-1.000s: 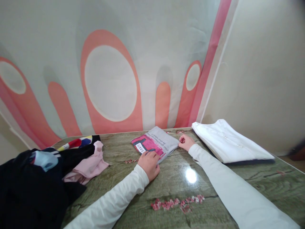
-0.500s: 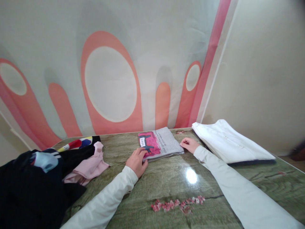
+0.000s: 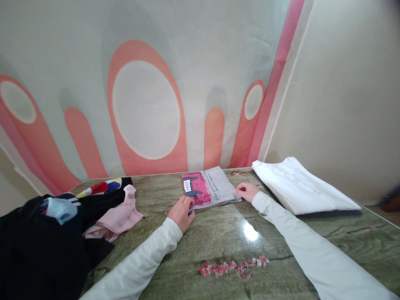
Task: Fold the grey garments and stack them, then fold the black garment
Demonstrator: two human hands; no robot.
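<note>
A folded grey T-shirt (image 3: 222, 183) lies flat at the far middle of the table, with a pink print marked PARIS and dark lettering on its upper face. At its near left corner is my left hand (image 3: 181, 211), fingers curled over the edge and thumb close beneath. My right hand (image 3: 247, 191) pinches the right edge near the front corner, thumb and forefinger together. Both hands touch the cloth, which stays on the table. The layers between my fingers are hidden.
On the right lies a folded white garment (image 3: 303, 187). A heap of dark clothes (image 3: 37, 250) fills the left side, with a pink garment (image 3: 117, 216) and a light blue cloth (image 3: 61, 210) on it. The wood-patterned table (image 3: 193, 250) meets a printed wall behind.
My right hand has shifted slightly left onto the T-shirt's right edge. My left hand has stayed nearly in place at the near left corner.
</note>
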